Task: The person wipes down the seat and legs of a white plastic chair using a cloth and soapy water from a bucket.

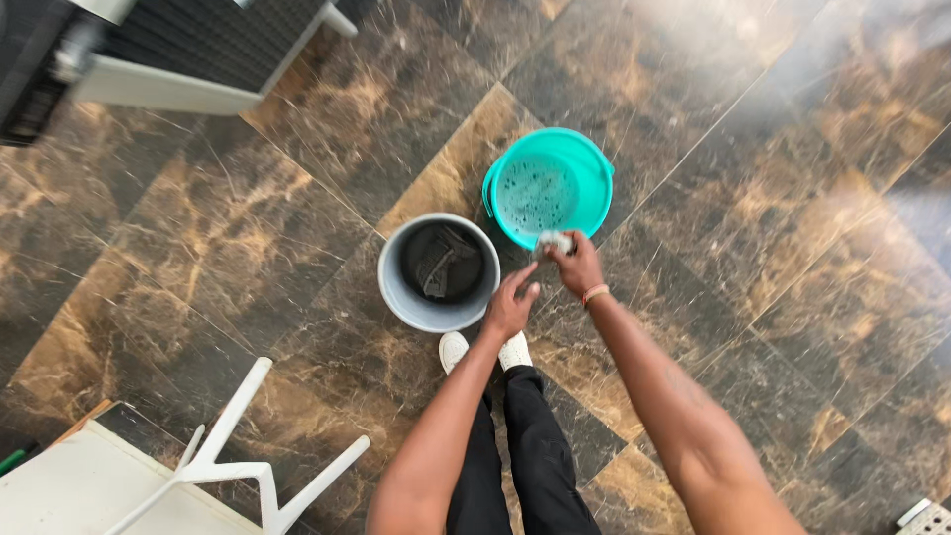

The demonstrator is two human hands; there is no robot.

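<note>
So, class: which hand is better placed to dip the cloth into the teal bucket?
Right hand: it already grips the cloth at the teal bucket rim. The left hand is empty, by the grey bucket.

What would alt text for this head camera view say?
A person's right hand grips a small pale cloth at the rim of a round teal plastic bucket of sudsy water; the left hand hovers beside a grey bucket.

An indoor room, likely a home: polished brown marble floor (297,198), white chair legs (238,456), cleaning buckets (436,287).
</note>
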